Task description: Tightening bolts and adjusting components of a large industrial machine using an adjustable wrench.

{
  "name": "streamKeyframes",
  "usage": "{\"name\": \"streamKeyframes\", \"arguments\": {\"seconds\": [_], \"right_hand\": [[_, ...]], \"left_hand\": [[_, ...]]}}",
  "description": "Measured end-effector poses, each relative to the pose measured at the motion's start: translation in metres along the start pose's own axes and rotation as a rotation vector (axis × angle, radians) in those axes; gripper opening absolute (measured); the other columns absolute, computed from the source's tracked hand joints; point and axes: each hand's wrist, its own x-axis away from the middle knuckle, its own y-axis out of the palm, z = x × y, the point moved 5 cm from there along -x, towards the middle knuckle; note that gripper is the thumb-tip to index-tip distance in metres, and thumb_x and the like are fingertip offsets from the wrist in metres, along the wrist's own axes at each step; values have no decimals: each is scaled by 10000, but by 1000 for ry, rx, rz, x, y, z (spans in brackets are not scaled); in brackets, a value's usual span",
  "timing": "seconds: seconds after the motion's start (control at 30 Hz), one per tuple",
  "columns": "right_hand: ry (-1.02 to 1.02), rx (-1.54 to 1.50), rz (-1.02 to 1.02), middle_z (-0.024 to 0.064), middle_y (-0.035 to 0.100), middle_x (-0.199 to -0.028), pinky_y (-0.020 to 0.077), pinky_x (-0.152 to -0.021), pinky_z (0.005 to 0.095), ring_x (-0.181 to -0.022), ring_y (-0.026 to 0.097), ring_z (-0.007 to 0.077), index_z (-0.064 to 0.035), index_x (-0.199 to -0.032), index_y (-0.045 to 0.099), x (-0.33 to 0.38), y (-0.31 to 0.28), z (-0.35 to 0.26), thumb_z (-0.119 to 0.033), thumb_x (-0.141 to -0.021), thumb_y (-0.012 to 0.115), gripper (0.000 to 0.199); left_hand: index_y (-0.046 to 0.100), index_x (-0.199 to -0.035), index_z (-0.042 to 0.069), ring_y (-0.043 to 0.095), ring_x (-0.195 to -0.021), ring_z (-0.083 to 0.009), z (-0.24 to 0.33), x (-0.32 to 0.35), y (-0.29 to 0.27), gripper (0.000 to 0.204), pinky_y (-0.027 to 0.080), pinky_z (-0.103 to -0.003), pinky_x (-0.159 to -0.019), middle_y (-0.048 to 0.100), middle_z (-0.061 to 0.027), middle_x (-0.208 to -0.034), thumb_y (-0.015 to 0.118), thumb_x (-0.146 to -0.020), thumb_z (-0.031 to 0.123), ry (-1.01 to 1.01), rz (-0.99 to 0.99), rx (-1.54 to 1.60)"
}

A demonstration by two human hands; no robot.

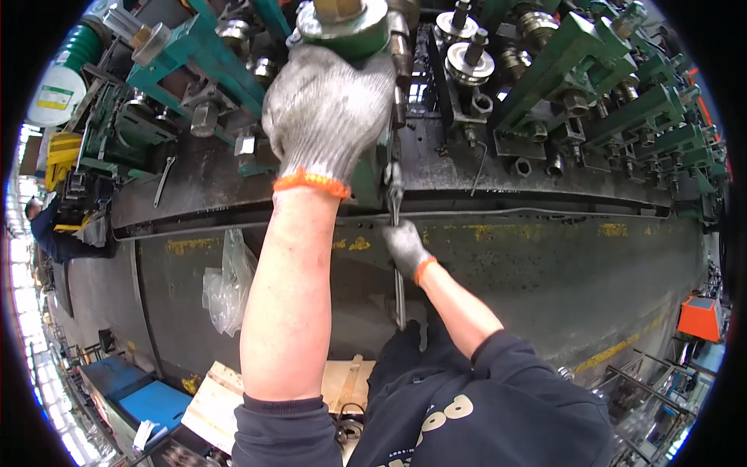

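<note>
My left hand [331, 113], in a grey knit glove with an orange cuff, is raised against a green machine part [346, 35] with a pale round top. Its fingers curl away from view, closed, and what they grip is hidden behind the hand. Lower and to the right, my right hand [406, 245] wears a matching glove and is wrapped round a long metal wrench [400, 296]. The wrench stands nearly in line with my body, its upper end [394, 183] by the machine's edge, just right of my left wrist.
Green roller stands [545, 86] with shafts and nuts line the machine bed. A loose spanner [163, 181] and a thin hex key [479, 167] lie on it. A clear plastic bag [227, 288] hangs on the dark front panel. Another person [58, 229] is at far left.
</note>
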Motion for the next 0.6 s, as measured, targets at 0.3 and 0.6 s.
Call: {"name": "streamKeyframes", "arguments": {"seconds": [0.3, 0.6], "right_hand": [[-32, -34, 73, 71, 606, -677, 401, -530, 322, -602, 482, 164, -40, -805, 666, -8, 3, 6, -208, -839, 636, 174], [-75, -4, 19, 187, 626, -686, 479, -615, 423, -600, 527, 284, 54, -817, 649, 4, -1, -1, -257, -819, 593, 316]], "left_hand": [[635, -754, -11, 610, -570, -346, 7, 1, 2, 452, 502, -421, -551, 628, -193, -695, 614, -872, 426, 210, 169, -79], [630, -909, -51, 677, -798, -388, 11, 3, -3, 581, 545, -406, -772, 693, -220, -849, 607, -847, 526, 78, 107, -180]]}}
